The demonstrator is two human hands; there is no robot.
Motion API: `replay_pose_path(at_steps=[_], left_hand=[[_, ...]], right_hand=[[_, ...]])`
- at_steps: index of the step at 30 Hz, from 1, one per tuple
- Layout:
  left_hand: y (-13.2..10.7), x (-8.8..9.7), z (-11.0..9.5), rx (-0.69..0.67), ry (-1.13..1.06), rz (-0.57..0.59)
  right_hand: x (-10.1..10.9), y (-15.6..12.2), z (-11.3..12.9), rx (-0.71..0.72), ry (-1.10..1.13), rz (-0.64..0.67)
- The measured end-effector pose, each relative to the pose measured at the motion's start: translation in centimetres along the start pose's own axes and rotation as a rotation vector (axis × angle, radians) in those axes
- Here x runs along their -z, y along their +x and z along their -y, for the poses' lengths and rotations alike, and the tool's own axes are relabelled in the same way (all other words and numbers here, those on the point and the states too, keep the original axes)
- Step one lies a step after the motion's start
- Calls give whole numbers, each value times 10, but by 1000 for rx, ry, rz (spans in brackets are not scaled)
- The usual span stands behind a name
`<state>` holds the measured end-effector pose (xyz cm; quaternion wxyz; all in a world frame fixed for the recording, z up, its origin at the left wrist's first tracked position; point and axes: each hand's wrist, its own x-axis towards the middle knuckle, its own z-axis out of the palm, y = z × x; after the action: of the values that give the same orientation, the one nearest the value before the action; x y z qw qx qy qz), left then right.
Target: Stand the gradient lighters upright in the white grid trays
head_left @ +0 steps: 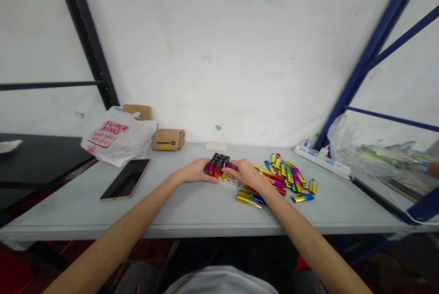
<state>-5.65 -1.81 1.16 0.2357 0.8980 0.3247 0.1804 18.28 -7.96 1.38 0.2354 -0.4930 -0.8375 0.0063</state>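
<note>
Several upright lighters (216, 166) with black tops and shiny pink, red and yellow bodies stand close together in a white tray (229, 181). My left hand (199, 170) wraps round the left side of this group, thumb along the front and fingers behind. At the right side of the group, my right hand (244, 170) is closed, thumb and fingers pinching at a lighter in the tray; its fingertips partly hide it. Just right of that hand, shiny metallic lighter casings (249, 199) lie loose, some hidden under my right forearm.
More coloured casings (295, 179) are scattered to the right. Behind stand a white slotted tray (216, 146) and a cardboard box (168, 140). A phone (126, 179) and a plastic bag (120, 136) are at left, a power strip (322, 161) at right.
</note>
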Motion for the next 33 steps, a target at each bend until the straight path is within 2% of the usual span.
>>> replay_pose_path(at_steps=[7, 11, 14, 16, 19, 22, 24, 26, 28, 33], left_hand=[[0, 1, -3, 5, -2, -5], [0, 2, -5, 46, 6, 12], [0, 3, -6, 45, 7, 22], [1, 3, -5, 50, 30, 31], [2, 2, -3, 64, 63, 43], [3, 2, -2, 74, 73, 46], [3, 2, -1, 73, 68, 45], [3, 2, -1, 64, 55, 40], [2, 2, -2, 60, 50, 35], [2, 1, -1, 68, 67, 22]], right_hand=[[-5, 5, 6, 16, -222, 33], [-3, 5, -3, 36, -81, 68], [11, 2, -26, -28, 24, 13], [23, -3, -50, -177, -35, -79], [37, -15, -92, -531, -169, -187], [42, -30, -125, -958, -307, -142], [42, -36, -138, -1056, -287, -28], [41, -38, -143, -1001, -238, 90], [40, -36, -143, -911, -213, 146], [36, -27, -138, -803, -212, 96]])
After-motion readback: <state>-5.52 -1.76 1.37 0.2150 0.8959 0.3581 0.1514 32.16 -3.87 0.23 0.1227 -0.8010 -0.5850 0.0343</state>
